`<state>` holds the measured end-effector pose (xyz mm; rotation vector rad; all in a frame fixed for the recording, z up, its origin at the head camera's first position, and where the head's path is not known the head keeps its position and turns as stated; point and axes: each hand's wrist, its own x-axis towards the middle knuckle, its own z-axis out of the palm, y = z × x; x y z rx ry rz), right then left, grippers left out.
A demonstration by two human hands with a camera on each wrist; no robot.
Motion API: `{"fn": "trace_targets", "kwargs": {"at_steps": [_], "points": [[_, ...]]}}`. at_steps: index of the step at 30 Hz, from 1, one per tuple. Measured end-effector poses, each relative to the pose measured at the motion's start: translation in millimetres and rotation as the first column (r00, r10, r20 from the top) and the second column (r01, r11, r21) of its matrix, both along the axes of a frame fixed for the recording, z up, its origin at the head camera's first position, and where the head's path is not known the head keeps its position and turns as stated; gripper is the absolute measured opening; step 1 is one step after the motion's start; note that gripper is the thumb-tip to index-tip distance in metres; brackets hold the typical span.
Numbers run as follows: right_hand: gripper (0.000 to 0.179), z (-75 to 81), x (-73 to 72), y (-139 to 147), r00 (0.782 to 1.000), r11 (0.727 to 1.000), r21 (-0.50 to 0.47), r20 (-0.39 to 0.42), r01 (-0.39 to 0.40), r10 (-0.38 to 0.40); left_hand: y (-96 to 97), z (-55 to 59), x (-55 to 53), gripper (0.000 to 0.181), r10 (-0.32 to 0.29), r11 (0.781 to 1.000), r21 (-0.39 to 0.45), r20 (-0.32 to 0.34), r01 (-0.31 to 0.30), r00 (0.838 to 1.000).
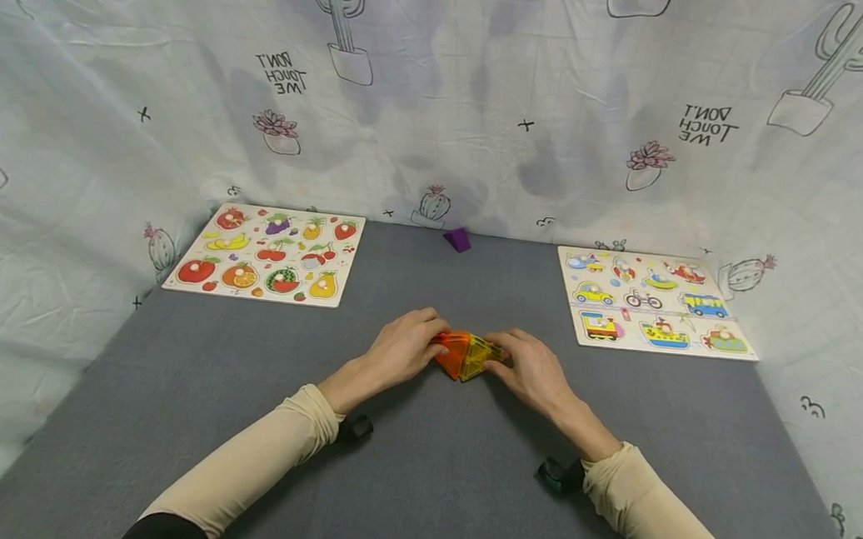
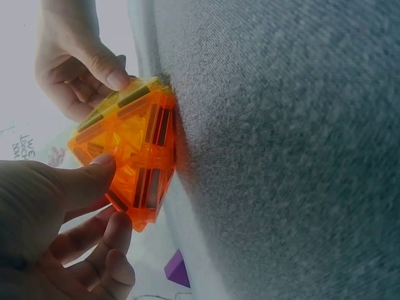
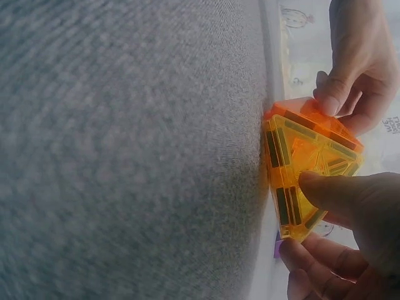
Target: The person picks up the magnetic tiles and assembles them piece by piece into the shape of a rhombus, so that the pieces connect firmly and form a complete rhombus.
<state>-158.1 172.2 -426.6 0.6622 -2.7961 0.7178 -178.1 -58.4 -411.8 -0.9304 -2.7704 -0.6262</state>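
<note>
Two see-through pieces built from magnetic tiles meet side by side at the middle of the table: an orange pyramid [image 1: 452,356] on the left and a yellow pyramid [image 1: 477,356] on the right. My left hand [image 1: 405,347] pinches the orange one, its thumb lying on a triangular face in the left wrist view. The yellow one is held between thumb and fingers of my right hand [image 1: 535,372]. Dark magnet strips line the edges of the orange pyramid [image 2: 139,150] and the yellow pyramid [image 3: 306,165]. Both sit low, right at the grey tabletop [image 1: 455,472].
A purple pyramid [image 1: 458,239] lies near the back edge. At the back left is a fruit picture board [image 1: 338,250]; a vehicle picture board [image 1: 628,330] is at the back right. White printed cloth [image 1: 444,95] rises behind the table.
</note>
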Motion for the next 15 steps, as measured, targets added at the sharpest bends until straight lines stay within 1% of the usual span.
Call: {"fn": "trace_targets", "kwargs": {"at_steps": [2,4,8,10,12,15], "points": [[0.04,0.5,-0.1,0.7,1.0,1.0,0.004,0.012,0.006,-0.006,-0.4,0.1,-0.3,0.022,0.01,1.0,-0.002,0.008,-0.01,1.0],[0.043,1.9,-0.3,1.6,1.0,1.0,0.013,0.022,0.012,-0.013,-0.7,0.5,-0.7,0.022,0.034,0.999,-0.003,0.026,-0.034,0.999],[0.05,6.7,0.4,3.3,0.999,1.0,0.024,0.043,0.018,-0.019,-3.0,0.8,-2.4,0.03,0.09,0.996,-0.014,0.083,-0.09,0.992],[0.051,8.9,0.9,3.5,0.998,0.999,0.024,0.055,0.021,-0.023,-4.9,0.9,-3.9,0.035,0.111,0.994,-0.023,0.101,-0.11,0.989],[0.052,11.1,1.3,3.8,0.997,0.999,0.017,0.07,0.033,-0.034,-6.7,0.9,-5.9,0.038,0.125,0.992,-0.04,0.094,-0.122,0.988],[0.051,13.5,0.4,5.1,0.995,0.998,0.019,0.076,0.061,-0.062,-9.0,1.8,-8.6,0.041,0.143,0.986,-0.087,0.031,-0.139,0.989]]}}
